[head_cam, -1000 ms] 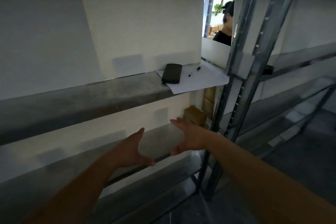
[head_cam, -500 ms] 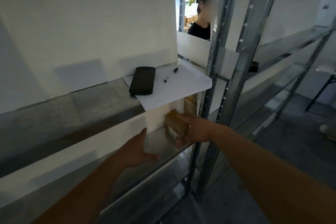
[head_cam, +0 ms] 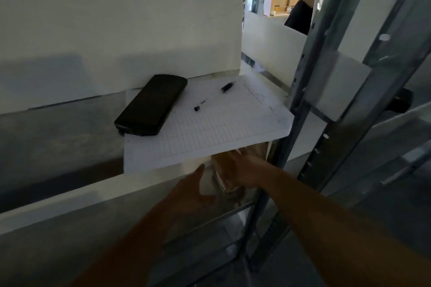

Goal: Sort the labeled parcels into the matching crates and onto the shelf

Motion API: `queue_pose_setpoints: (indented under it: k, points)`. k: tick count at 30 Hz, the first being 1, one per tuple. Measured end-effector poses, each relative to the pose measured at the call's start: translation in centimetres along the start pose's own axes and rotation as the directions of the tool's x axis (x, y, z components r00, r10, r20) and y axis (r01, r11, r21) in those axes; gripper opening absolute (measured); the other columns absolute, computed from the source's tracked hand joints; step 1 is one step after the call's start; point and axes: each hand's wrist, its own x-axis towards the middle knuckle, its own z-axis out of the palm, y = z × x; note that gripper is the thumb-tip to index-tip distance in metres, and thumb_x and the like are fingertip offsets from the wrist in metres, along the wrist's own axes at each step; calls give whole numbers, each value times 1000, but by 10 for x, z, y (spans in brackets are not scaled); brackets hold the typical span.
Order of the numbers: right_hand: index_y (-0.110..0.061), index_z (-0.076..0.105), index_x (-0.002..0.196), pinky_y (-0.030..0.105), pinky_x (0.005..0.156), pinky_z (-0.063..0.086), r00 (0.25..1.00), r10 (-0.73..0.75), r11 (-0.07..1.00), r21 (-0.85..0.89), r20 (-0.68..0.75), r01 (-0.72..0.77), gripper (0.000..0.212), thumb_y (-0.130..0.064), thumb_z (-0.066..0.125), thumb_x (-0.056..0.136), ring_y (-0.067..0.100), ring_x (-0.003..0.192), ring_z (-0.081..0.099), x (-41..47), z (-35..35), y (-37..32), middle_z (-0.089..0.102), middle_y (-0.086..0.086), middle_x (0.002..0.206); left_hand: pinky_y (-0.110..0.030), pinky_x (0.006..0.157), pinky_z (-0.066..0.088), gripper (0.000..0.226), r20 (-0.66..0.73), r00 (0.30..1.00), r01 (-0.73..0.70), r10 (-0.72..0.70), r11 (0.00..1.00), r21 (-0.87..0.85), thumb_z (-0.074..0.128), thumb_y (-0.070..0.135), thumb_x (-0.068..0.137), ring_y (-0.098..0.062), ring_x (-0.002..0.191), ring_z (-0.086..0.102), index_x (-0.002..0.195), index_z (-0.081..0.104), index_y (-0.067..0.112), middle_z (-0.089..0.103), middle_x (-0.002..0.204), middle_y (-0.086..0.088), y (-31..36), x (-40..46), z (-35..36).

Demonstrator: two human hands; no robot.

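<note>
Left hand [head_cam: 196, 190] is spread open, fingers apart, holding nothing, hovering over the lower shelf [head_cam: 149, 212] just left of the parcel [head_cam: 225, 171]. Above it, a phone [head_cam: 150, 105] lies on a gridded sheet [head_cam: 221, 128] with a pen [head_cam: 226, 87] nearby. Right hand [head_cam: 248, 171] is wrapped on the parcel, which sits on that shelf by the metal post [head_cam: 300, 100].

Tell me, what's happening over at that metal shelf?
A person is reaching into a metal shelf. Their right hand rests on a brown cardboard parcel on the lower level, while the left hand hovers open beside it. On the level above lie a black phone and a pen on a gridded sheet.
</note>
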Motion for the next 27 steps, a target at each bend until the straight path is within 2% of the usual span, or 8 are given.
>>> queue_pose_setpoints:
  k: [4,9,14,17,19,21,25,27]
  points:
    - [-22,7,166,59,121,32,997,78,995,65,9,-78,77,-38,51,105,44,149,33,33,14,14,28,22,165,-29,104,34,106,-43,998,38,-42,994,-99,76,49,84,-26,143,38,160,4,34,32,162,-2,7,35,26]
    - [-7,29,156,52,114,43,986,167,984,58,-11,-166,55,-22,47,106,37,133,53,60,32,25,57,23,138,-19,89,37,93,-127,990,34,-64,973,-229,76,38,86,-15,128,53,158,17,40,52,148,3,10,65,49]
    - [-10,32,157,37,108,44,982,189,969,161,19,-189,54,-10,46,104,28,122,60,62,40,24,59,20,135,-37,110,42,87,-165,985,-30,-48,898,-438,84,37,79,-17,136,47,149,34,47,51,147,7,7,80,66]
    - [-18,40,146,36,93,52,991,133,962,241,8,-131,46,-14,56,103,27,110,65,56,42,22,64,16,124,-17,86,51,63,-181,980,-27,-78,859,-512,86,43,71,-1,115,61,123,54,61,65,118,30,1,72,73]
    - [-32,36,146,44,92,58,996,75,955,285,51,-87,52,-24,63,103,34,115,65,49,44,20,62,16,132,-2,69,46,56,-204,977,-61,-65,828,-558,85,51,59,17,98,60,105,57,67,62,101,46,-7,61,71]
    - [-30,24,161,49,99,57,997,29,936,348,75,-54,74,-28,68,101,35,128,57,39,47,16,49,14,152,0,69,44,58,-257,965,-106,-48,827,-552,81,59,51,24,93,56,104,57,61,58,98,51,-15,47,63]
    - [-32,11,165,44,116,44,989,-147,921,369,32,125,98,-33,78,94,31,150,36,15,62,7,25,5,168,-34,80,59,58,-317,948,-143,-18,867,-477,81,52,62,0,97,63,115,59,46,65,104,28,-36,14,45]
    - [-40,11,164,35,110,48,979,-193,867,478,58,143,104,-31,83,89,26,146,41,1,72,0,29,-3,165,-36,80,59,81,-295,955,-139,8,895,-424,88,46,65,-2,100,60,137,49,42,57,117,25,-49,-6,37]
